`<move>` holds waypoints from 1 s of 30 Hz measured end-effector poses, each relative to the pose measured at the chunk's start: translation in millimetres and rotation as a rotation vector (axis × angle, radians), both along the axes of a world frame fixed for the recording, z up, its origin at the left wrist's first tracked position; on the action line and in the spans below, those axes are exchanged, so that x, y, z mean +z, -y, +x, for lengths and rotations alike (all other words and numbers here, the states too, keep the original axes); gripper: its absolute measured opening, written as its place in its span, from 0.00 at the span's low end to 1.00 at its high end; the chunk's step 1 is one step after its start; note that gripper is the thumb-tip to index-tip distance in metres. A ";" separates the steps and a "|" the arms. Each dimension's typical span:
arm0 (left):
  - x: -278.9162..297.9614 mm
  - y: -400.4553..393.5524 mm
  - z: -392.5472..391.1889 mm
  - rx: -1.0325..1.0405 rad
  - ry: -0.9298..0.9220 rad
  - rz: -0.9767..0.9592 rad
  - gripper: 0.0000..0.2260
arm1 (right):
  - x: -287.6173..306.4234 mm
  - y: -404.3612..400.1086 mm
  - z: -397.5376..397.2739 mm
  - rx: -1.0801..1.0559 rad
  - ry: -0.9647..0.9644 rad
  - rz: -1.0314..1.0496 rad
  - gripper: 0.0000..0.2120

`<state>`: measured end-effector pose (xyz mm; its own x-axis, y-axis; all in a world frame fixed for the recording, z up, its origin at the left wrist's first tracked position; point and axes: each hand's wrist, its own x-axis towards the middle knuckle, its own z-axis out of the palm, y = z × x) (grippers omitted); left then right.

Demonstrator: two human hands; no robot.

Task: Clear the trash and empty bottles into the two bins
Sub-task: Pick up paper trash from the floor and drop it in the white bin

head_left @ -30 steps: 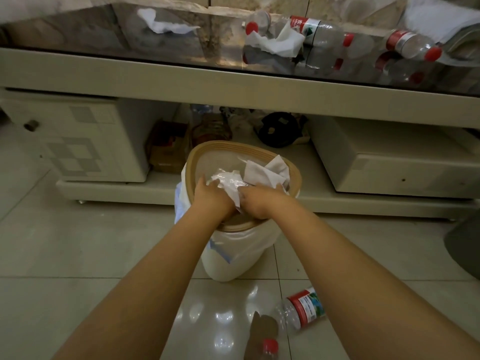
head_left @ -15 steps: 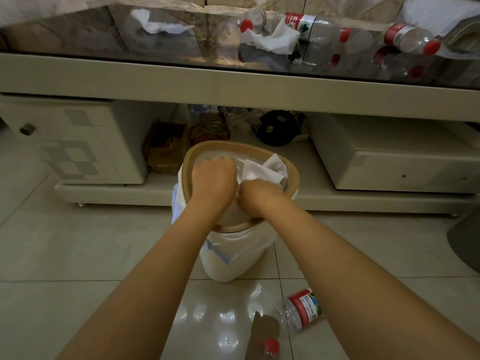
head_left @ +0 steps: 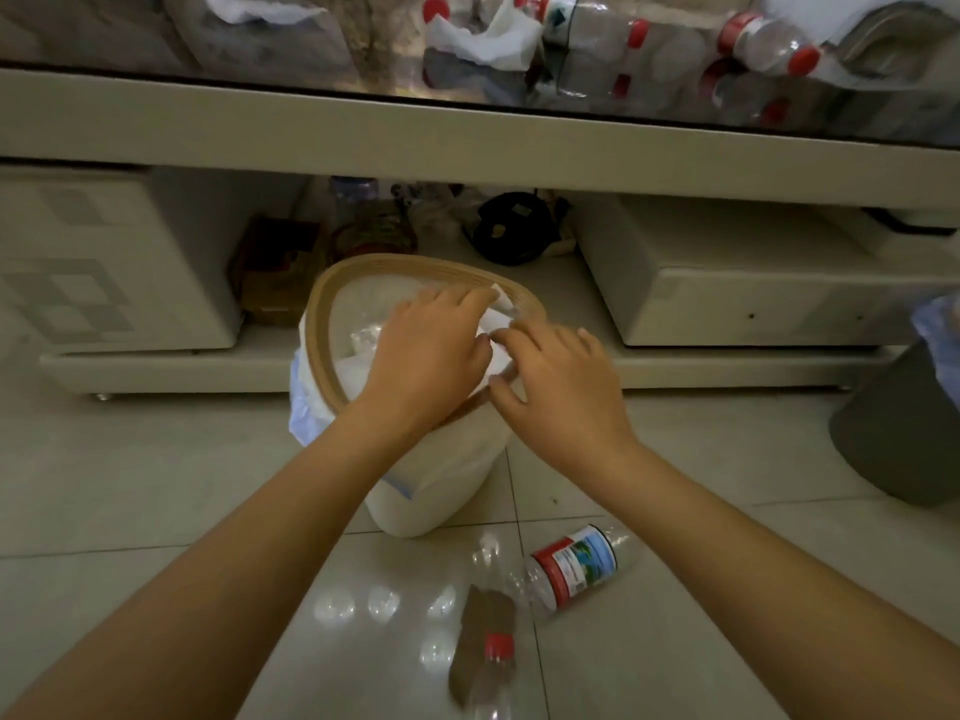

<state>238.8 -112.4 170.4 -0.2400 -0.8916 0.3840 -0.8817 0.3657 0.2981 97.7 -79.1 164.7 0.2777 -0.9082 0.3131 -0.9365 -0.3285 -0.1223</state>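
A white bin with a tan rim (head_left: 332,304) and a plastic liner stands on the floor in front of the low table. Crumpled white paper (head_left: 496,350) lies in its mouth. My left hand (head_left: 431,350) rests flat on that paper, fingers stretched toward the far rim. My right hand (head_left: 561,387) hovers over the bin's right rim with fingers spread, its thumb next to the paper. A grey bin (head_left: 898,439) stands at the right edge. Two empty bottles (head_left: 571,569) (head_left: 493,672) lie on the tiles near me.
The glass table top holds more red-capped bottles (head_left: 769,39) (head_left: 587,23) and white tissues (head_left: 483,33) (head_left: 260,7). A brown cardboard scrap (head_left: 483,626) lies by the floor bottles. Boxes and a black object (head_left: 511,228) fill the shelf under the table.
Both hands held the crumpled paper over the bin and pushed it down inside. Now the fists have opened; the left hand lies flat on the paper and the right has drawn back to the rim.
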 end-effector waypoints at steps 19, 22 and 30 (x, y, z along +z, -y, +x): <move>-65.7 -139.0 -188.5 -0.640 0.370 0.053 0.27 | -74.1 -227.4 -215.1 -0.296 -0.189 0.162 0.25; -88.4 -161.7 -213.9 -0.720 0.443 0.094 0.28 | -97.7 -259.8 -233.7 -0.392 -0.185 0.219 0.25; -169.4 -237.5 -264.3 -0.720 0.653 0.323 0.40 | -172.6 -344.8 -265.4 -0.604 -0.121 0.343 0.28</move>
<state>-25.5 125.1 1.1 -0.8357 -0.4907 -0.2466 -0.5099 0.8601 0.0167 -167.7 265.7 -7.9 -0.2919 -0.9563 -0.0202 -0.9563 0.2921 -0.0096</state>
